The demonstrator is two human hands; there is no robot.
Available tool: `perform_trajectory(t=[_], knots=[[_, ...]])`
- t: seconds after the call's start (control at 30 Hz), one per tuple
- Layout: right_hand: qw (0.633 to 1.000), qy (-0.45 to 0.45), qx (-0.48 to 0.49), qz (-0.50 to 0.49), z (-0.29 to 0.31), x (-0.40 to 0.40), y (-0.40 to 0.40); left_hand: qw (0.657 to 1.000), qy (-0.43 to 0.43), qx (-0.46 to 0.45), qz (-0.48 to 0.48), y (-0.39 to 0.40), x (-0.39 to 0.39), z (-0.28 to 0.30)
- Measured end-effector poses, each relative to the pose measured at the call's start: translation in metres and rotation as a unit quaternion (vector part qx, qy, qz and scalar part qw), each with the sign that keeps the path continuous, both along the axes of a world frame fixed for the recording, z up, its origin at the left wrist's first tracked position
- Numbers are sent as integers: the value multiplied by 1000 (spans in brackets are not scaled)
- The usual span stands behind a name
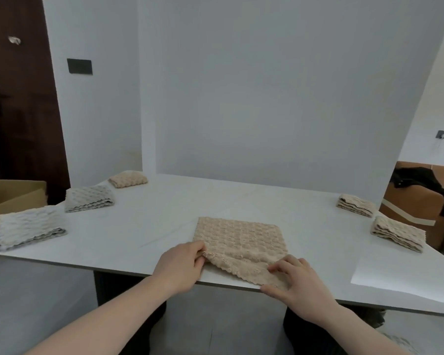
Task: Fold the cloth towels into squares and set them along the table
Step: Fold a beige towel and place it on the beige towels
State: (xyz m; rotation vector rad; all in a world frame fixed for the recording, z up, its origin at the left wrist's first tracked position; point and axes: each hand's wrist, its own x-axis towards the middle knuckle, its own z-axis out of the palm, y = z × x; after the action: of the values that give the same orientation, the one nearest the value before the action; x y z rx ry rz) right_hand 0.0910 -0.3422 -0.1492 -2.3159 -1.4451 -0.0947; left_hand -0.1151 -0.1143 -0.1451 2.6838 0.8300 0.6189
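While five folded towels line the white table (144,226), the left hand (182,265) pinches a beige waffle towel (239,242) at the near edge; the right hand (297,280) apparently presses its corner, fingers spread.

Room, pale walls, dark wood door

White panel (280,85) behind white table (144,226); dark door (18,98) left; black wall plate (79,66); cardboard box (13,193) left; brown furniture (410,201) with black garment (426,185) right; grey floor (36,290).
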Motion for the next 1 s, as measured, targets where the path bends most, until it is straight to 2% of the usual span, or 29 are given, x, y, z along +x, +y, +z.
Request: perform_trajectory(t=[0.2, 0.4, 0.5, 0.6, 0.77, 1.0], knots=[[995, -86, -24, 46, 32, -5, -8, 997, -49, 7, -61, -8, -22, 40], [980, 5, 198, -23, 125, 6, -4, 982, -166, -26, -86, -7, -23, 127], [966, 38, 255, -32, 167, 11, 1, 967, -240, -35, -76, -4, -17, 169], [957, 55, 283, -37, 192, 14, 6, 959, -276, -31, -56, 1, -9, 200], [954, 75, 287, -52, 200, 25, 23, 967, -251, -40, -11, 16, 7, 211], [971, 71, 200, -108, 155, 58, 50, 983, -156, -78, 61, 48, 41, 162]])
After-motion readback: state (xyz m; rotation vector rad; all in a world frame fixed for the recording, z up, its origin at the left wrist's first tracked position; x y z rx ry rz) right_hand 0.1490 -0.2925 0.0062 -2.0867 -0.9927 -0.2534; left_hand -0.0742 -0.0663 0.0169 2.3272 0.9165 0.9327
